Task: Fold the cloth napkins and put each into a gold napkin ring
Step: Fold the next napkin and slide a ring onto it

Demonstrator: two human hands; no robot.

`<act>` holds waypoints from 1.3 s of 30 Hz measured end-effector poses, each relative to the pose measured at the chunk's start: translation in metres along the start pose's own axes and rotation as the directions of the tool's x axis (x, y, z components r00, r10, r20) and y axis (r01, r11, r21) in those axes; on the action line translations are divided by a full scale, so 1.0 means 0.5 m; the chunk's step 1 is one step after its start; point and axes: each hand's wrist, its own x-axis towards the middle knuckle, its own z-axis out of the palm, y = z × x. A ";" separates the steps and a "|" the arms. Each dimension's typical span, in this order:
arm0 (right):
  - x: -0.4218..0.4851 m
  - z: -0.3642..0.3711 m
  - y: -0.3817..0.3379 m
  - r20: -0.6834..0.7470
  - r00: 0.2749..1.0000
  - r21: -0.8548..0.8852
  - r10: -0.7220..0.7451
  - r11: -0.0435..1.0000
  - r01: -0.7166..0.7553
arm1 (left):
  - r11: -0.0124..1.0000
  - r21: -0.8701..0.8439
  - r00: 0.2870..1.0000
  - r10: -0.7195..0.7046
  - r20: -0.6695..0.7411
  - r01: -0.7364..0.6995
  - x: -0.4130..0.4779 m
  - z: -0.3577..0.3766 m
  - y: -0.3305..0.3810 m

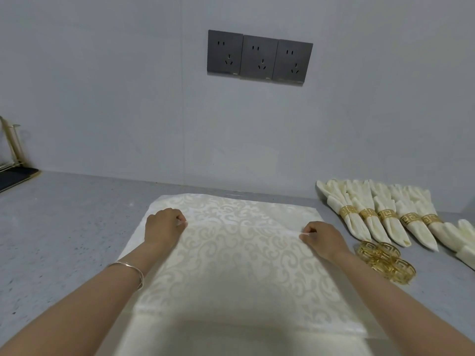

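A cream damask napkin (231,253) lies spread flat on the grey counter (64,227) in front of me. My left hand (164,224) pinches the cloth near its far left part, fingers curled. My right hand (323,236) pinches a raised crease of the cloth near its right edge. A few loose gold napkin rings (385,263) lie in a cluster just right of the napkin, by my right wrist. Farther right, several folded napkins (380,214) lie in a row, each in a gold ring.
More folded cream cloth (465,242) lies at the far right edge. A wall with three dark sockets (259,57) stands behind the counter. A gold rack on a dark tray (12,173) sits at the far left. Another cloth layer (231,340) shows under the napkin's near edge.
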 end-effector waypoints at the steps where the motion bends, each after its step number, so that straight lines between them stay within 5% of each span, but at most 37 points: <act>1: -0.008 0.000 -0.003 -0.048 0.999 -0.030 -0.025 0.999 0.024 | 0.998 0.060 0.999 0.028 -0.027 -0.026 -0.004 0.000 0.004; 5: -0.068 0.011 -0.043 -0.231 0.967 0.071 -0.104 0.990 0.123 | 0.981 0.100 0.983 0.174 -0.061 -0.167 -0.060 -0.009 0.056; 8: -0.142 0.025 -0.120 -0.152 0.978 0.239 -0.144 0.955 0.178 | 0.919 -0.043 0.917 0.388 -0.096 -0.393 -0.152 -0.013 0.125; 9: -0.166 0.037 -0.145 -0.092 0.981 0.252 -0.168 0.950 0.187 | 0.908 -0.085 0.911 0.413 -0.003 -0.411 -0.186 -0.016 0.151; 11: -0.208 0.067 -0.187 0.006 0.975 0.231 -0.222 0.949 0.215 | 0.934 -0.084 0.903 0.358 0.238 -0.348 -0.239 -0.010 0.184; 14: -0.234 0.116 -0.229 0.096 0.966 0.194 -0.241 0.956 0.219 | 0.953 0.025 0.889 0.273 0.368 -0.303 -0.266 0.018 0.199; 22: -0.266 0.158 -0.240 0.075 0.962 -0.132 -0.263 0.953 0.271 | 0.942 0.179 0.911 0.206 0.356 -0.283 -0.292 0.038 0.187; 39: -0.265 0.026 0.024 0.151 0.989 -0.183 0.002 0.983 0.026 | 0.970 0.244 0.945 -0.079 0.317 -0.001 -0.249 -0.021 0.038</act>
